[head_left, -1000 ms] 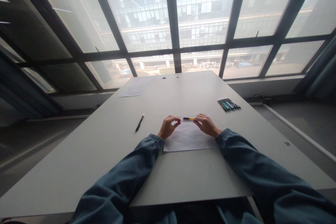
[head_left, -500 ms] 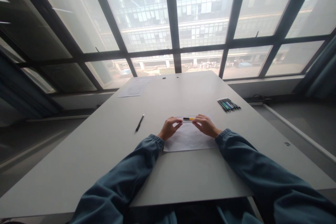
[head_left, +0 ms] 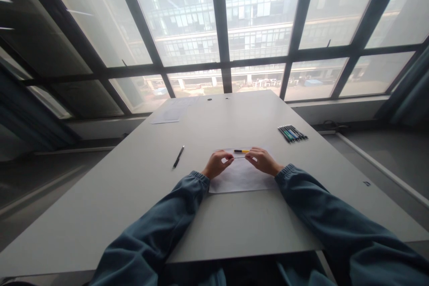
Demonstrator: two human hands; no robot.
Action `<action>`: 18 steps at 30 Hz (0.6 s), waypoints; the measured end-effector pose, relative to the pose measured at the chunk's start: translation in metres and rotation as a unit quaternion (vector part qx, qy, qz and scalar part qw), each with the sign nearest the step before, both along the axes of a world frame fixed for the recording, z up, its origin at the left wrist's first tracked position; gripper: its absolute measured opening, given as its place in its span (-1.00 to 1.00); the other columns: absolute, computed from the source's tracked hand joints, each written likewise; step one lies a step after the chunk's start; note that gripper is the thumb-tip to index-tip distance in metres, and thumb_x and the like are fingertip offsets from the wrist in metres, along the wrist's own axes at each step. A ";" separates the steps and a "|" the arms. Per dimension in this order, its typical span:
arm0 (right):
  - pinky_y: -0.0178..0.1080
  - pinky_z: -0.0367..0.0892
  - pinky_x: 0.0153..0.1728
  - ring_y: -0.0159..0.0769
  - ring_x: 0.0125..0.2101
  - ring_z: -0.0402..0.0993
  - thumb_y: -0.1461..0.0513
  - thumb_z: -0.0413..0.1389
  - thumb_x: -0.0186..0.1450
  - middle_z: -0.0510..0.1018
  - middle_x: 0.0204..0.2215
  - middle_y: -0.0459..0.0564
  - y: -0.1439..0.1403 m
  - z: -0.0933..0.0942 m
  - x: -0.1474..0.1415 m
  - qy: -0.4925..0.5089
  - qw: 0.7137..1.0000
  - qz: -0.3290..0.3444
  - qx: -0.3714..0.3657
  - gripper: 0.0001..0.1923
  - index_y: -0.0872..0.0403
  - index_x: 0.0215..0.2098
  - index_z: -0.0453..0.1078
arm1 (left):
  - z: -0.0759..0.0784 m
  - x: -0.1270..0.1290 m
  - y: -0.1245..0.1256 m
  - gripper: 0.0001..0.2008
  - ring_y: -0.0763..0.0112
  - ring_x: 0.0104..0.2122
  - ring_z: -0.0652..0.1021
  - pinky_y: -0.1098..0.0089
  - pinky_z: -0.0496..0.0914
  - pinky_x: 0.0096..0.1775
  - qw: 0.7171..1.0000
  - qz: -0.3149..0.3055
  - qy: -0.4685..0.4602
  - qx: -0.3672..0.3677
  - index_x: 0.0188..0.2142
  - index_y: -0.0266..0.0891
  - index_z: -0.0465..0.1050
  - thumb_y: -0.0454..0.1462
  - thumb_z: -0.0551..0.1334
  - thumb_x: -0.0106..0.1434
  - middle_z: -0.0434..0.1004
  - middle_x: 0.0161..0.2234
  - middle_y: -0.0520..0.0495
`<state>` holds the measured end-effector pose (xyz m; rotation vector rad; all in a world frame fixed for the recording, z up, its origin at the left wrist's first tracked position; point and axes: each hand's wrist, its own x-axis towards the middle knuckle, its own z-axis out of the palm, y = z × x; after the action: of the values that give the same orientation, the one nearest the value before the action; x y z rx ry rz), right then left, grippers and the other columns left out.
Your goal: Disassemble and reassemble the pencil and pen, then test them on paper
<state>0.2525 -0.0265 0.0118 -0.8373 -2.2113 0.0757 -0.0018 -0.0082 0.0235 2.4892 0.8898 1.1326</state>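
Blue-sleeved, your left hand (head_left: 216, 164) and right hand (head_left: 263, 161) pinch a thin dark rod (head_left: 239, 157) that spans the gap between them, over white paper (head_left: 243, 180); a black-and-yellow pen (head_left: 241, 151) lies just beyond it, and a black pen (head_left: 178, 157) leftward on the worktop (head_left: 134, 205)

The thin dark rod (head_left: 239, 157) is now held slightly farther from the black-and-yellow cylindrical pen (head_left: 241, 151), and the bare left hand (head_left: 216, 163) and bare right hand (head_left: 263, 161) are brought slightly closer together.
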 end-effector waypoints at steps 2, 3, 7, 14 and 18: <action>-0.24 0.32 -0.28 -0.27 -0.36 0.42 0.27 0.06 0.41 0.54 -0.42 -0.01 -0.001 0.001 0.000 0.008 1.000 0.004 -0.002 -0.83 0.04 -0.32 0.46 | 0.001 0.001 -0.001 -0.93 0.39 -0.38 0.53 0.34 0.42 -0.20 1.000 0.000 -0.006 0.008 -0.35 -0.21 0.57 -0.30 0.30 0.26 0.59 -0.43 -0.02; -0.24 0.32 -0.28 -0.26 -0.36 0.43 0.26 0.06 0.41 0.55 -0.41 -0.01 -0.001 0.001 0.000 0.012 1.000 0.007 -0.003 -0.83 0.04 -0.31 0.47 | 0.001 0.001 -0.001 -0.92 0.39 -0.38 0.53 0.34 0.42 -0.21 1.000 0.001 -0.010 0.011 -0.35 -0.21 0.57 -0.29 0.30 0.27 0.60 -0.43 -0.02; -0.19 0.36 -0.22 -0.23 -0.28 0.45 0.23 0.01 0.45 0.57 -0.32 0.04 -0.004 0.005 0.000 0.046 0.999 0.000 0.001 -0.80 0.03 -0.11 0.47 | 0.001 0.001 -0.001 -0.91 0.37 -0.37 0.52 0.34 0.42 -0.23 0.999 0.014 -0.030 0.021 -0.34 -0.21 0.57 -0.28 0.29 0.28 0.61 -0.41 -0.03; -0.14 0.34 -0.10 -0.18 -0.19 0.41 0.33 -0.12 0.45 0.55 -0.25 0.06 0.000 0.004 0.005 0.073 0.990 -0.122 0.004 -0.64 0.08 0.15 0.33 | 0.003 0.000 -0.001 -0.92 0.37 -0.38 0.53 0.34 0.43 -0.25 0.998 0.034 -0.046 0.020 -0.34 -0.20 0.57 -0.29 0.29 0.28 0.61 -0.40 -0.03; -0.13 0.28 -0.04 -0.13 -0.09 0.37 0.33 0.02 0.40 0.54 -0.13 0.10 0.003 -0.002 0.005 -0.024 0.982 -0.187 -0.027 -0.71 0.09 0.05 0.42 | 0.004 0.000 -0.001 -0.91 0.36 -0.37 0.53 0.33 0.43 -0.25 0.997 0.049 -0.053 0.013 -0.35 -0.20 0.57 -0.29 0.28 0.28 0.59 -0.43 -0.03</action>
<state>0.2578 -0.0230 0.0100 -1.2824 -2.0655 -0.0673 -0.0020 -0.0090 0.0276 2.4044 0.9818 1.3030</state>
